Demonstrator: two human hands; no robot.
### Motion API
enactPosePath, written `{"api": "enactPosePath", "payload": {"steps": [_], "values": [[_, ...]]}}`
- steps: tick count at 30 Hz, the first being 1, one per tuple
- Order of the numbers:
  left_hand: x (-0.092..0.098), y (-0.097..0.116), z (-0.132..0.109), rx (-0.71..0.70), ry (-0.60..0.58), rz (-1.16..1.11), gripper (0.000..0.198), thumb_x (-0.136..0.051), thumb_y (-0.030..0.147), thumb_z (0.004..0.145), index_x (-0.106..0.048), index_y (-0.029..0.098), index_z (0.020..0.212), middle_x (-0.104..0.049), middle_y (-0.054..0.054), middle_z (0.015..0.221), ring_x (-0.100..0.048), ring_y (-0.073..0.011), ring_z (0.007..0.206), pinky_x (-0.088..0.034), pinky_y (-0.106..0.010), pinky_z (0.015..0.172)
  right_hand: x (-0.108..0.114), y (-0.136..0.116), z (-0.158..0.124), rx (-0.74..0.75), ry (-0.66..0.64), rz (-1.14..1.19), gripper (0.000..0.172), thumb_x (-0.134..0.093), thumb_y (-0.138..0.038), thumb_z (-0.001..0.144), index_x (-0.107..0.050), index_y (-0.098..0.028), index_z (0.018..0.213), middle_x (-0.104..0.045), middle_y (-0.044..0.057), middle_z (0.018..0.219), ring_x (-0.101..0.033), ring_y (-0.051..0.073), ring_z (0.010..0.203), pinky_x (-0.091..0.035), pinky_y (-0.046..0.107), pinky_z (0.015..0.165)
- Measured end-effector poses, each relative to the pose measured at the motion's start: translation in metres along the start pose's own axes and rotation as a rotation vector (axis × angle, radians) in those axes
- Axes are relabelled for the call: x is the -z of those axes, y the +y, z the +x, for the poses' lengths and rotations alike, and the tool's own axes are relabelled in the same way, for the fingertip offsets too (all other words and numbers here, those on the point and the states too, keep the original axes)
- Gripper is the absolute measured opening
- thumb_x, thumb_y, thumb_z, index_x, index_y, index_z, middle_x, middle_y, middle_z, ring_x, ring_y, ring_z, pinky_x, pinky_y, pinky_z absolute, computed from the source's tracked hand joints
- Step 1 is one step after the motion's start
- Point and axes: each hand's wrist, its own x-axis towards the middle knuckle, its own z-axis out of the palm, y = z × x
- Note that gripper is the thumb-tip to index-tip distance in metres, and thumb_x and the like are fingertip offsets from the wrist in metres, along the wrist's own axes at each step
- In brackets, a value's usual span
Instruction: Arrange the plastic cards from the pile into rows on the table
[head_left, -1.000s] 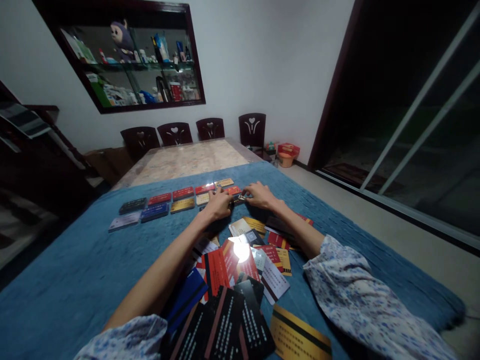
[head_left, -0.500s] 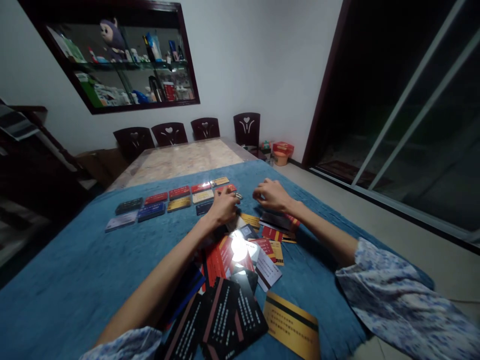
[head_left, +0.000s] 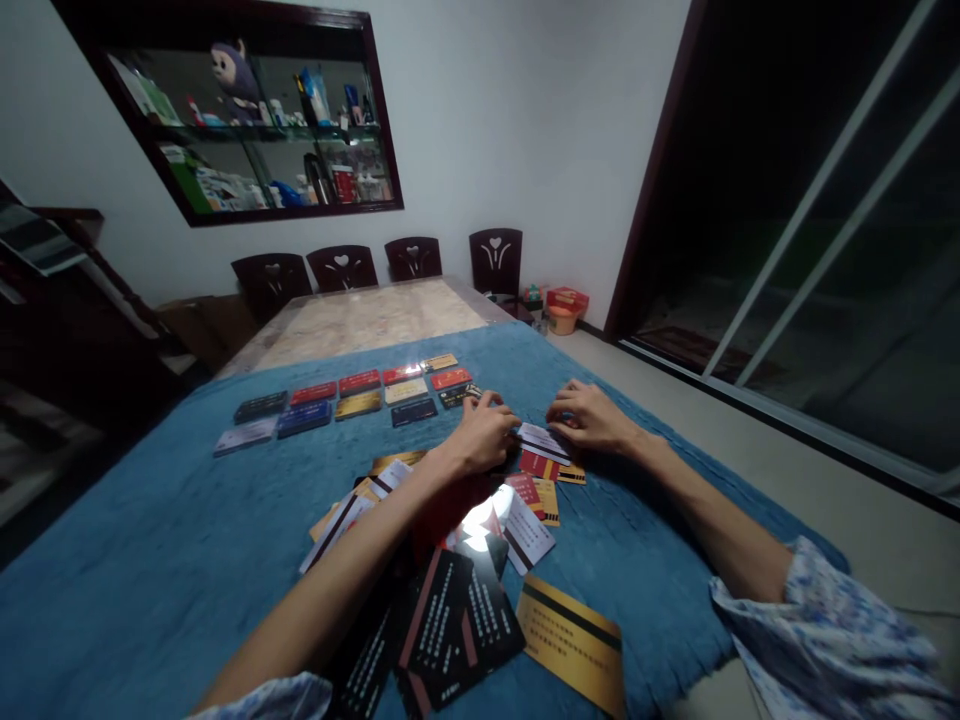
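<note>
Plastic cards lie on a blue cloth [head_left: 150, 540]. Two neat rows of cards [head_left: 352, 395] in black, red, blue and gold run across the far side. A loose heap of cards [head_left: 465, 560] is spread near me, with a gold card [head_left: 571, 640] at its right. My left hand [head_left: 484, 435] rests curled at the far end of the heap. My right hand [head_left: 589, 415] is beside it, fingers bent. Both hands touch a white card with a dark stripe [head_left: 541, 440] that lies between them.
Beyond the cloth the marble table top [head_left: 367, 320] is bare, with dark chairs [head_left: 412, 258] along its far edge. A wall cabinet [head_left: 247, 120] holds bottles and a toy. Glass sliding doors [head_left: 825, 250] stand at the right, and red containers [head_left: 566, 300] sit on the floor.
Both hands have drawn back from the far rows toward the heap. They now meet at a white striped card. A black card lies at the right end of the rows where the hands were.
</note>
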Motion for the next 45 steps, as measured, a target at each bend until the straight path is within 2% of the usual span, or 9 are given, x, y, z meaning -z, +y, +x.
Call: {"api": "enactPosePath", "payload": {"steps": [6,11,17,22,26,30,36,40,45], "values": [[-0.006,0.011,0.009,-0.019,-0.065,-0.012,0.030,-0.054,0.011,0.081,-0.067,0.021,0.106,-0.066,-0.009,0.123,-0.038,-0.0318,0.127,-0.031,-0.051,0.098,0.010,-0.003,-0.008,0.017,-0.053,0.037,0.024,-0.062,-0.042,0.085,-0.074,-0.022,0.094,-0.069,0.008,0.087,-0.052,0.026,0.092,-0.038,0.037,0.079],[-0.012,0.009,0.010,-0.032,-0.105,-0.046,0.031,-0.052,0.011,0.080,-0.065,0.022,0.106,-0.063,-0.006,0.129,-0.038,-0.0320,0.128,-0.031,-0.053,0.100,0.019,-0.012,-0.008,-0.033,-0.196,-0.009,0.040,-0.065,-0.056,0.082,-0.072,-0.022,0.102,-0.068,0.009,0.089,-0.051,0.026,0.090,-0.037,0.036,0.075],[-0.012,0.009,0.010,-0.017,-0.105,-0.058,0.039,-0.052,0.011,0.079,-0.063,0.024,0.113,-0.059,-0.005,0.135,-0.033,-0.0339,0.135,-0.032,-0.056,0.102,0.023,-0.021,-0.007,-0.034,-0.281,-0.011,0.045,-0.067,-0.057,0.079,-0.070,-0.022,0.108,-0.064,0.010,0.094,-0.052,0.027,0.092,-0.036,0.036,0.074],[-0.015,0.006,0.011,-0.014,-0.099,-0.076,0.045,-0.052,0.011,0.078,-0.061,0.024,0.120,-0.060,-0.006,0.134,-0.033,-0.0341,0.136,-0.031,-0.058,0.104,0.019,-0.019,-0.008,-0.022,-0.281,-0.004,0.051,-0.068,-0.059,0.077,-0.069,-0.021,0.112,-0.062,0.012,0.100,-0.050,0.029,0.095,-0.037,0.037,0.076],[-0.018,0.002,0.011,-0.040,-0.074,-0.048,0.042,-0.050,0.013,0.081,-0.062,0.025,0.120,-0.061,-0.007,0.130,-0.036,-0.0325,0.132,-0.031,-0.057,0.104,0.016,-0.017,-0.009,-0.004,-0.271,0.040,0.056,-0.068,-0.061,0.077,-0.068,-0.022,0.117,-0.062,0.012,0.103,-0.051,0.029,0.097,-0.039,0.038,0.079],[-0.017,0.002,0.012,-0.070,-0.081,0.007,0.042,-0.051,0.011,0.081,-0.062,0.024,0.119,-0.062,-0.009,0.129,-0.034,-0.0330,0.134,-0.030,-0.059,0.104,0.013,-0.017,-0.009,0.005,-0.232,0.064,0.045,-0.068,-0.050,0.080,-0.070,-0.022,0.115,-0.061,0.010,0.097,-0.051,0.027,0.093,-0.040,0.038,0.079],[-0.011,0.002,0.012,-0.060,-0.088,0.026,0.041,-0.049,0.005,0.078,-0.065,0.021,0.113,-0.066,-0.010,0.122,-0.035,-0.0329,0.135,-0.030,-0.057,0.101,0.013,-0.017,-0.009,0.052,-0.161,0.093,0.026,-0.062,-0.039,0.084,-0.074,-0.022,0.100,-0.062,0.007,0.082,-0.051,0.023,0.083,-0.040,0.036,0.078],[-0.005,-0.002,0.011,-0.029,-0.046,-0.015,0.036,-0.049,0.003,0.078,-0.069,0.021,0.103,-0.070,-0.008,0.114,-0.037,-0.0319,0.133,-0.030,-0.055,0.101,0.012,-0.014,-0.009,0.094,-0.112,0.155,0.026,-0.054,-0.037,0.091,-0.075,-0.022,0.097,-0.062,0.005,0.074,-0.052,0.021,0.079,-0.040,0.035,0.078],[-0.006,-0.008,0.012,0.001,0.031,-0.050,0.032,-0.052,0.004,0.077,-0.072,0.020,0.096,-0.072,-0.008,0.106,-0.042,-0.0298,0.129,-0.033,-0.051,0.101,0.010,-0.014,-0.010,0.115,-0.050,0.219,0.036,-0.044,-0.039,0.097,-0.074,-0.021,0.096,-0.065,0.006,0.076,-0.054,0.020,0.081,-0.041,0.034,0.077]]}}
